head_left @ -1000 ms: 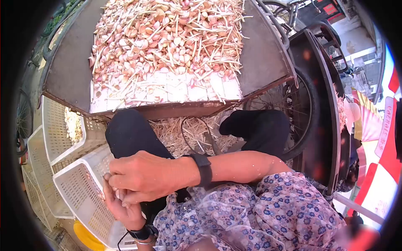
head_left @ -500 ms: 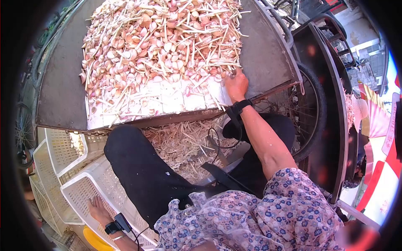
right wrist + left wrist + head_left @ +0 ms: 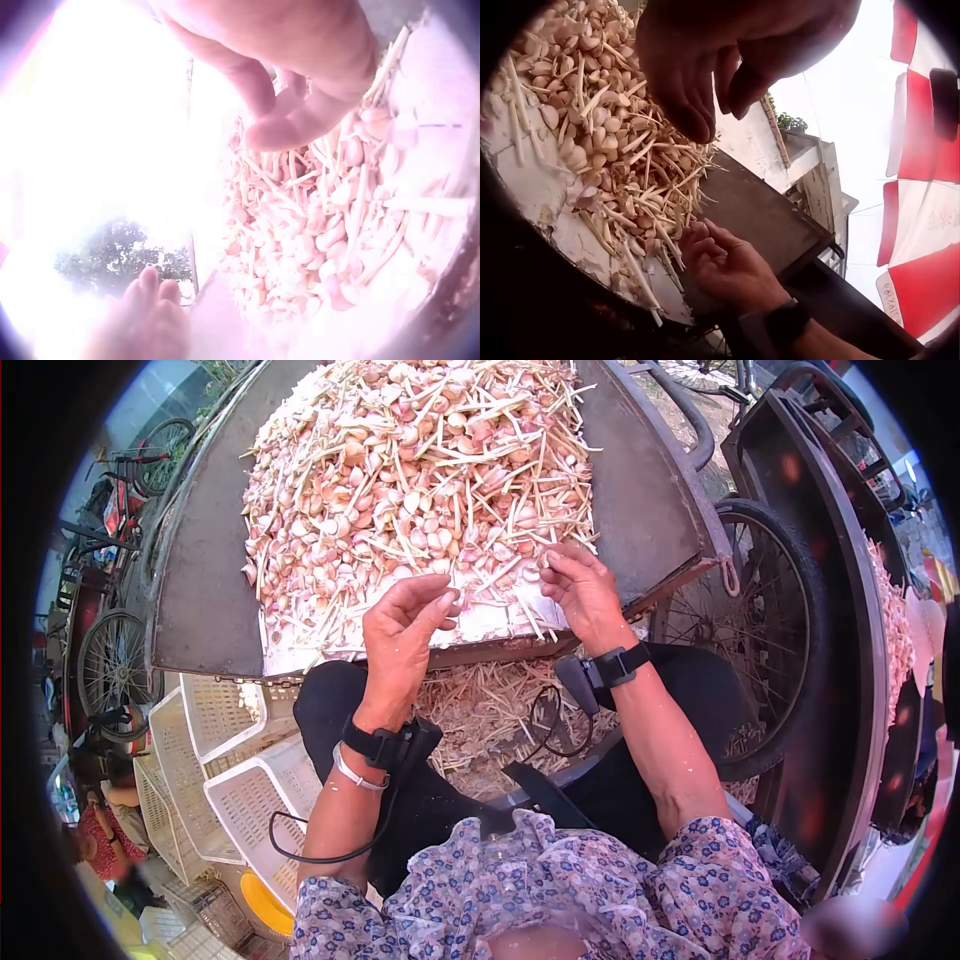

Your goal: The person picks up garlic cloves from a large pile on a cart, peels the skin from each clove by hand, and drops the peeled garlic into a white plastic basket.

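Note:
Garlic cloves (image 3: 400, 510) mixed with dry stalks lie heaped on a pale slatted board (image 3: 485, 622) in front of me. At the near edge of that heap, my left hand (image 3: 398, 638) hovers with loosely bent fingers and holds nothing. My right hand (image 3: 588, 598) is at the heap's right near corner, thumb and fingertips drawn together. A small pale bit, which looks like a garlic clove, shows at its fingertips in the head view. In the left wrist view the right hand (image 3: 727, 270) has curled fingers close beside the stalks. Each wrist wears a black strap.
A grey metal cart surface (image 3: 645, 480) flanks the heap. White plastic baskets (image 3: 262, 800) stand at my left, with a yellow object (image 3: 265, 905) beside them. At the right is a spoked wheel (image 3: 795, 660). Garlic scraps and stalks (image 3: 475, 705) litter the ground between my knees.
The hands were together over a basket, then parted: the right reached to the heap's corner, the left down by the basket. Now the left has risen beside the heap; the right has drawn back slightly.

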`<action>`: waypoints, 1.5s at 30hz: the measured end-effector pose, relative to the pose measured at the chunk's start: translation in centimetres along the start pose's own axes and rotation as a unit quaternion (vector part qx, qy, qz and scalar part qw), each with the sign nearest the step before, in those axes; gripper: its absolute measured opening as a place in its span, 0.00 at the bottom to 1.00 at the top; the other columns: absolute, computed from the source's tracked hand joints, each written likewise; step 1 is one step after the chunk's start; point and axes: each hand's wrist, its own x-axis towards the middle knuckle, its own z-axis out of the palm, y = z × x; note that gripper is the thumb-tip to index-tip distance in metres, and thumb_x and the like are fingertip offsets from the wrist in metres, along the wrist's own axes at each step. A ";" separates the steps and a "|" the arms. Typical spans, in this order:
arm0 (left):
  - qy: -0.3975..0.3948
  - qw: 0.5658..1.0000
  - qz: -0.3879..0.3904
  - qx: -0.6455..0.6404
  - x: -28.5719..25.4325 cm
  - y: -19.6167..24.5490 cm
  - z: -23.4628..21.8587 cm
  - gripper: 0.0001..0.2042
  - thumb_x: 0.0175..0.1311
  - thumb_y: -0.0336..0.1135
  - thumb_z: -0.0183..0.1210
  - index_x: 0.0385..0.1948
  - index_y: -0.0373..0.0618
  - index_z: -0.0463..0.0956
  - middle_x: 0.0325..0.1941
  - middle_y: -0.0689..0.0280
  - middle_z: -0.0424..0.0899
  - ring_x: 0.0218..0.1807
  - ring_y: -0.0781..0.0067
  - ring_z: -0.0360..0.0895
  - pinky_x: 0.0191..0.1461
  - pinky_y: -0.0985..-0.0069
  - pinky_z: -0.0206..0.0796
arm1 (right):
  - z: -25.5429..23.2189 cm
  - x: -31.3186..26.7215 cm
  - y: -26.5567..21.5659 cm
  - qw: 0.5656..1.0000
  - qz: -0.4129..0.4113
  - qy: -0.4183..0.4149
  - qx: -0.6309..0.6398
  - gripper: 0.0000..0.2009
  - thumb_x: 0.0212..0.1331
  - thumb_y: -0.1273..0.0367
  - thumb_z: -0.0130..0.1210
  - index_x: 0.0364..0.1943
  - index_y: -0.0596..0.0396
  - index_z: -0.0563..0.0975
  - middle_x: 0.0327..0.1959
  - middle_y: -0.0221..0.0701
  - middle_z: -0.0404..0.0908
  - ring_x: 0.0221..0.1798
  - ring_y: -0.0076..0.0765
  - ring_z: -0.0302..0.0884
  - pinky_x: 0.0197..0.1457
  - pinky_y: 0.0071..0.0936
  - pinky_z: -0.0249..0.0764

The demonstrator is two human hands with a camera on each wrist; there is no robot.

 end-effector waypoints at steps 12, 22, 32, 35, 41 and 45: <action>-0.085 0.941 0.128 0.302 6.3 -8.9 8.7 0.08 0.52 0.26 0.59 0.34 0.37 0.79 0.31 0.57 0.81 0.32 0.64 0.79 0.37 0.72 0.70 | 5.9 -22.5 -11.4 0.770 -0.059 -0.541 0.334 0.15 0.45 0.74 0.68 0.34 0.72 0.76 0.27 0.42 0.79 0.24 0.32 0.75 0.21 0.25 0.67; -0.093 0.782 0.146 0.598 11.0 -12.0 11.8 0.09 0.50 0.36 0.60 0.33 0.46 0.81 0.32 0.51 0.77 0.39 0.50 0.75 0.40 0.60 0.67 | 2.7 -20.4 -12.7 0.691 -0.105 -0.613 0.369 0.10 0.54 0.72 0.61 0.33 0.70 0.77 0.23 0.39 0.77 0.21 0.36 0.72 0.18 0.27 0.63; 0.060 0.912 0.174 0.366 7.0 -8.3 11.4 0.11 0.46 0.32 0.67 0.32 0.41 0.80 0.28 0.63 0.74 0.28 0.69 0.74 0.33 0.72 0.65 | 1.1 -18.5 -13.8 0.625 -0.216 -0.694 0.287 0.08 0.60 0.71 0.54 0.32 0.66 0.74 0.22 0.32 0.68 0.17 0.35 0.66 0.15 0.25 0.59; 0.043 0.998 0.001 0.044 4.2 -5.0 10.5 0.11 0.54 0.32 0.65 0.35 0.34 0.79 0.29 0.63 0.81 0.28 0.79 0.75 0.28 0.84 0.65 | 2.0 -20.9 -12.8 0.664 -0.158 -0.631 0.369 0.08 0.60 0.71 0.54 0.31 0.66 0.74 0.22 0.32 0.67 0.17 0.33 0.66 0.15 0.24 0.60; -0.010 0.984 -0.139 -0.114 -4.1 -2.4 6.0 0.10 0.58 0.30 0.61 0.39 0.35 0.77 0.32 0.63 0.82 0.28 0.82 0.75 0.30 0.85 0.68 | 3.9 -21.9 -10.3 0.667 -0.091 -0.681 0.287 0.09 0.59 0.72 0.55 0.34 0.68 0.76 0.21 0.36 0.73 0.16 0.29 0.70 0.15 0.21 0.65; 0.018 0.980 -0.171 -0.102 -9.1 -4.0 2.2 0.10 0.57 0.31 0.63 0.38 0.37 0.78 0.30 0.68 0.81 0.26 0.85 0.73 0.29 0.86 0.67 | 8.2 -21.1 -10.9 0.792 -0.025 -0.577 0.200 0.13 0.64 0.66 0.50 0.48 0.58 0.71 0.37 0.40 0.76 0.23 0.29 0.74 0.21 0.21 0.73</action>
